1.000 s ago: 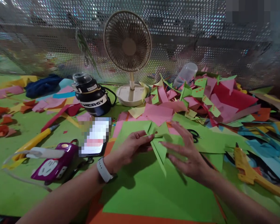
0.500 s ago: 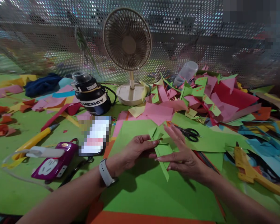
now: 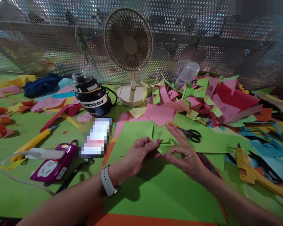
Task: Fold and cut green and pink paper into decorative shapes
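Between my two hands is a folded piece of green paper [image 3: 163,142], held just above a stack of green sheets [image 3: 165,194]. My left hand [image 3: 141,153], with a white watch strap [image 3: 107,182] at the wrist, pinches the paper's left side between thumb and fingers. My right hand [image 3: 185,155] grips its lower right edge with thumb and forefinger close together, while its other fingers stretch up past the paper. Parts of the folds are hidden behind the fingers. Black-handled scissors [image 3: 193,135] lie just beyond my right hand.
A yellow glue gun [image 3: 248,166] lies at the right. At the left are a phone [image 3: 96,138], a purple power strip [image 3: 54,163] and a yellow cutter [image 3: 34,142]. Farther back stand a black bottle [image 3: 91,97], a fan [image 3: 129,45] and a heap of paper scraps [image 3: 226,97].
The green paper has turned in my hands; its long end no longer points down toward me. My right thumb and forefinger have closed together on its lower edge.
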The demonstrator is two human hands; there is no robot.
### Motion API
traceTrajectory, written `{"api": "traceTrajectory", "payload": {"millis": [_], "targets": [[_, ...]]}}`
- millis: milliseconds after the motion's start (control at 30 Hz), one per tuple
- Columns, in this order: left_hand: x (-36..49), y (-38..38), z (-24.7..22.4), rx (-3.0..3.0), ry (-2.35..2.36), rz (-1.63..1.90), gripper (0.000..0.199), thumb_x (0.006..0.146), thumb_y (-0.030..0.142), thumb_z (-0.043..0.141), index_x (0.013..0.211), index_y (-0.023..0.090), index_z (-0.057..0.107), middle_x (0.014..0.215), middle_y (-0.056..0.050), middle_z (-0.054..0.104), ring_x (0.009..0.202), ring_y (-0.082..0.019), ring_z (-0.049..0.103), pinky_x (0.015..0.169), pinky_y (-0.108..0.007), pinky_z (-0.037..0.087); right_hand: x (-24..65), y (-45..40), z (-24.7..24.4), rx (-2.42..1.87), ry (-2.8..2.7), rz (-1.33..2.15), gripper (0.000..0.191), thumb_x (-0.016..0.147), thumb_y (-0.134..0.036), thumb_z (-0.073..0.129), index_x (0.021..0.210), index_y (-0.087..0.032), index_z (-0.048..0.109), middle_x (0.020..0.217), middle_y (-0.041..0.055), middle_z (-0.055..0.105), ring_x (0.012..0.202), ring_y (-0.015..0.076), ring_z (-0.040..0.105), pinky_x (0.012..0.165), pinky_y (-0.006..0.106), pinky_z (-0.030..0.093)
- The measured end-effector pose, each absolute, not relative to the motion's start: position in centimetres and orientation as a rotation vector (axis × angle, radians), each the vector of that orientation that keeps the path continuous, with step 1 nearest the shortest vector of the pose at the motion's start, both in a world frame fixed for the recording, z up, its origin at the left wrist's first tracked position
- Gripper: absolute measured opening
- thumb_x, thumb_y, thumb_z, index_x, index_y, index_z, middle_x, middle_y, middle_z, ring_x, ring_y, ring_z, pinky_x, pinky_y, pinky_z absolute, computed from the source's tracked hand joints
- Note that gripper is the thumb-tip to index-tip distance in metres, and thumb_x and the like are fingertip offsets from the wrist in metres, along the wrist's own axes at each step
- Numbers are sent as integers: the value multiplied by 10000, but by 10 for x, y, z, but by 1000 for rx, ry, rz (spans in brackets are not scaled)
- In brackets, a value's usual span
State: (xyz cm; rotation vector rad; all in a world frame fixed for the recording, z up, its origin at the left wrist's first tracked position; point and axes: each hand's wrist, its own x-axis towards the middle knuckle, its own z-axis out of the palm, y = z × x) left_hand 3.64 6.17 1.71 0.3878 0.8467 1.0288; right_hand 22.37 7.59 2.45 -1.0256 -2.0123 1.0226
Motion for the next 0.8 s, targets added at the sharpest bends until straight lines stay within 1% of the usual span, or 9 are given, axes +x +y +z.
{"api": "traceTrajectory", "payload": {"millis": [67, 200, 267, 367, 467, 600, 700, 800], "targets": [[39, 60, 15, 366, 818, 1058, 337, 538, 300, 917, 657, 161, 635, 713, 19, 708, 631, -107, 645, 678, -248, 549, 222, 76, 24, -1048, -2006, 967, 129, 811, -291, 701, 689, -276, 740, 1537, -46, 328, 1450, 277, 157, 1142, 535, 156], [40, 58, 15, 384, 802, 1046, 305, 599, 330, 889, 757, 157, 693, 661, 18, 696, 654, -128, 661, 741, -282, 552, 222, 76, 23, -1054, -1975, 985, 146, 786, -215, 686, 645, -249, 701, 1483, -2, 430, 1419, 281, 250, 1119, 544, 203], [39, 57, 15, 403, 798, 1045, 289, 626, 322, 876, 770, 162, 682, 670, 18, 704, 661, -135, 674, 726, -279, 546, 223, 77, 22, -1052, -1957, 1019, 159, 778, -205, 684, 623, -242, 677, 1446, 9, 480, 1398, 281, 295, 1112, 543, 216], [39, 56, 15, 469, 778, 1032, 309, 607, 250, 890, 791, 167, 655, 694, 17, 724, 669, -130, 684, 691, -245, 528, 224, 77, 19, -1045, -1918, 1075, 164, 768, -202, 690, 613, -244, 659, 1389, 10, 541, 1364, 273, 356, 1103, 524, 244], [40, 56, 13, 507, 778, 1022, 335, 592, 185, 892, 823, 157, 651, 712, 9, 737, 655, -114, 677, 670, -214, 514, 224, 78, 18, -1043, -1887, 1121, 140, 774, -213, 695, 640, -250, 671, 1348, 19, 574, 1343, 262, 390, 1084, 488, 291], [41, 55, 9, 492, 765, 1040, 314, 603, 167, 883, 802, 154, 640, 705, 2, 738, 656, -116, 678, 666, -213, 514, 224, 78, 20, -1034, -1897, 1133, 148, 785, -235, 703, 640, -245, 675, 1315, 36, 592, 1316, 255, 424, 1072, 450, 316], [41, 56, 8, 503, 772, 1047, 303, 615, 188, 880, 778, 151, 627, 724, -6, 739, 664, -121, 677, 673, -223, 515, 224, 78, 23, -1066, -1890, 1172, 156, 795, -257, 703, 642, -241, 679, 1272, 43, 613, 1240, 248, 500, 1030, 423, 369], [41, 56, 8, 517, 789, 1043, 324, 600, 217, 891, 775, 153, 625, 691, 10, 721, 654, -115, 666, 673, -222, 510, 223, 78, 25, -1069, -1886, 1199, 167, 800, -260, 697, 635, -236, 677, 1238, 41, 624, 1165, 236, 557, 977, 393, 417]]}}
